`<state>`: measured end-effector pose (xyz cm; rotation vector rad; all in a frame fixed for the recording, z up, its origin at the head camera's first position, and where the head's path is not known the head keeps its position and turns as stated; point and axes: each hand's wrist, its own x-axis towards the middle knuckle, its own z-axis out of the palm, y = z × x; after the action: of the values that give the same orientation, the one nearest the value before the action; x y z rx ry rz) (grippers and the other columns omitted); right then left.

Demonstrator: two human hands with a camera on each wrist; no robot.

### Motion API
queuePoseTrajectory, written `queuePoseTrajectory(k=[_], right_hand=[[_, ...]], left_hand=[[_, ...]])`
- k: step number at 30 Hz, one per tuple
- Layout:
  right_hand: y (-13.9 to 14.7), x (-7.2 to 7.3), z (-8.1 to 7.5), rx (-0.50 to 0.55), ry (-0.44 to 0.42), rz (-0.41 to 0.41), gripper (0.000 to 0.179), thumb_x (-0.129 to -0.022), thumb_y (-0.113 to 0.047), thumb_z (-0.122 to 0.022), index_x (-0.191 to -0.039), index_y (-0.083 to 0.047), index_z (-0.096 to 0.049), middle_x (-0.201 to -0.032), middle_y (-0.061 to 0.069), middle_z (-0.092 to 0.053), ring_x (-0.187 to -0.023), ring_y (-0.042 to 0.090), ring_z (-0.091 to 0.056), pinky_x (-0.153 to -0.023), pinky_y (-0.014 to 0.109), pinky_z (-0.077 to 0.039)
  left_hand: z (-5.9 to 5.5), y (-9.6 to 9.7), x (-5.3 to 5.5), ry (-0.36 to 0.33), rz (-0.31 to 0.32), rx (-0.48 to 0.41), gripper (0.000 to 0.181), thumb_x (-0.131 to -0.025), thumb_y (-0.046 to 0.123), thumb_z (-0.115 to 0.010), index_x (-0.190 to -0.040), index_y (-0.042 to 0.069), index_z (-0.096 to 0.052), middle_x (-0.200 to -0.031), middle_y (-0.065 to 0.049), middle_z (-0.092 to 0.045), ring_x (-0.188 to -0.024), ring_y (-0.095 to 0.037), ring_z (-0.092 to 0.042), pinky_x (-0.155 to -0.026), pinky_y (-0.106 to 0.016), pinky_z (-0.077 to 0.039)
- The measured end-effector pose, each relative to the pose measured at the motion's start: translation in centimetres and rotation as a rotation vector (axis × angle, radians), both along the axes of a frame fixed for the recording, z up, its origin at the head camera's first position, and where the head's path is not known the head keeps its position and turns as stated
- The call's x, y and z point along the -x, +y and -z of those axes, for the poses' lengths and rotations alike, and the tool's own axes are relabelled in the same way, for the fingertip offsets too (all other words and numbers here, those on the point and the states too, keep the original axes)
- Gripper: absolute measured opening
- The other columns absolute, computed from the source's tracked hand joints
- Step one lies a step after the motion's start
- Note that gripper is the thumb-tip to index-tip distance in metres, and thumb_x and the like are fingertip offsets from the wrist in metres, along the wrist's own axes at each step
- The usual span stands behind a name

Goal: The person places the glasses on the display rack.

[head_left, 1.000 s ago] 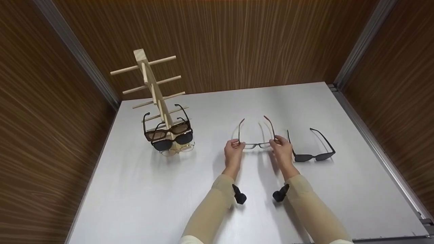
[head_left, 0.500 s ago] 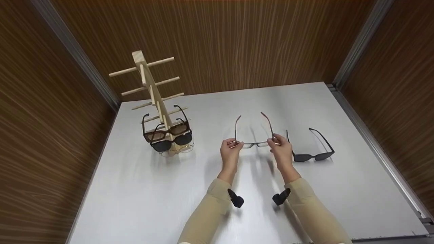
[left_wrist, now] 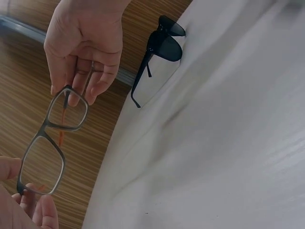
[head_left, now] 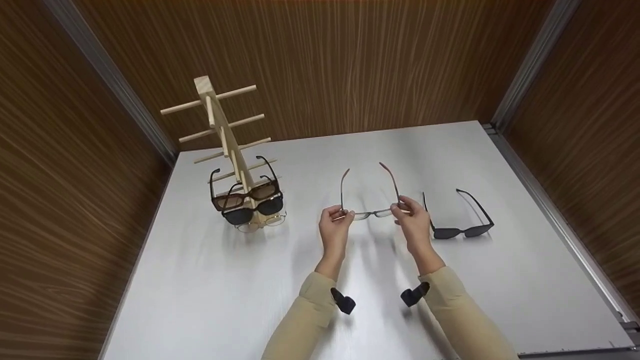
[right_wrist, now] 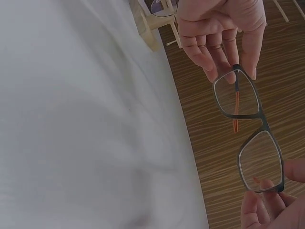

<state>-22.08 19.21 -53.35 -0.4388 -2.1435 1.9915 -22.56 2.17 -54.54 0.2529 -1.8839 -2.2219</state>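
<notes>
Clear-lensed eyeglasses (head_left: 370, 214) with a dark frame are held above the table, their reddish-tipped temples spread and pointing away from me. My left hand (head_left: 334, 231) pinches the left hinge corner. At the opposite corner, my right hand (head_left: 414, 227) pinches the frame between thumb and fingers. Both wrist views show the glasses' rims (left_wrist: 44, 136) whole, with an orange inner temple (right_wrist: 236, 112) behind one lens. Just right of my right hand, black sunglasses (head_left: 462, 231) sit on the table with temples unfolded.
A wooden rack (head_left: 225, 130) with several pegs stands at the left. Brown-lensed sunglasses (head_left: 245, 196), black sunglasses (head_left: 254, 211) and thin-rimmed glasses (head_left: 261, 223) hang low on it. Wood-grain panels (head_left: 330, 70) enclose the white table (head_left: 210, 290) at the back and sides.
Both hands have lifted the eyeglasses off the tabletop and shifted them slightly left, toward the rack. The sunglasses on the right and the rack have stayed put.
</notes>
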Motion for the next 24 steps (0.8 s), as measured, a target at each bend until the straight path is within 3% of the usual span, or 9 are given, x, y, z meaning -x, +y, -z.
queuePoseTrajectory(k=[4, 8, 17, 24], right_hand=[[-0.3, -0.3, -0.3, -0.016, 0.036, 0.001, 0.044, -0.088, -0.013, -0.065, -0.128, -0.001, -0.052, -0.112, 0.015, -0.059, -0.088, 0.014, -0.058, -0.076, 0.033, -0.051], [-0.6, -0.6, -0.4, -0.011, 0.086, -0.001, 0.043, -0.087, -0.011, -0.066, -0.127, 0.000, -0.053, -0.109, 0.016, -0.059, -0.084, 0.013, -0.059, -0.070, 0.025, -0.051], [-1.2, -1.1, -0.9, -0.029, 0.125, -0.006, 0.042, -0.086, -0.011, -0.067, -0.124, 0.001, -0.055, -0.105, 0.015, -0.060, -0.080, 0.012, -0.059, -0.067, 0.022, -0.051], [-1.8, -1.3, -1.5, -0.008, 0.132, -0.022, 0.041, -0.086, -0.009, -0.067, -0.124, 0.001, -0.055, -0.105, 0.016, -0.060, -0.079, 0.012, -0.059, -0.066, 0.021, -0.051]], left_hand=[[-0.4, -0.5, -0.4, 0.019, 0.013, 0.015, 0.032, -0.079, -0.001, -0.070, -0.106, -0.008, -0.054, -0.096, -0.019, -0.059, -0.084, -0.025, -0.059, -0.073, -0.028, -0.052], [-0.7, -0.8, -0.7, 0.042, 0.007, 0.060, 0.032, -0.080, -0.002, -0.069, -0.107, -0.010, -0.053, -0.098, -0.022, -0.059, -0.086, -0.030, -0.058, -0.074, -0.029, -0.051], [-1.1, -1.5, -1.7, 0.094, -0.025, 0.110, 0.032, -0.079, 0.006, -0.072, -0.106, -0.001, -0.056, -0.095, -0.009, -0.061, -0.085, -0.021, -0.057, -0.075, -0.029, -0.050], [-1.5, -2.2, -2.2, 0.116, -0.028, 0.114, 0.033, -0.080, 0.008, -0.072, -0.107, -0.002, -0.056, -0.096, -0.009, -0.061, -0.086, -0.022, -0.056, -0.075, -0.029, -0.048]])
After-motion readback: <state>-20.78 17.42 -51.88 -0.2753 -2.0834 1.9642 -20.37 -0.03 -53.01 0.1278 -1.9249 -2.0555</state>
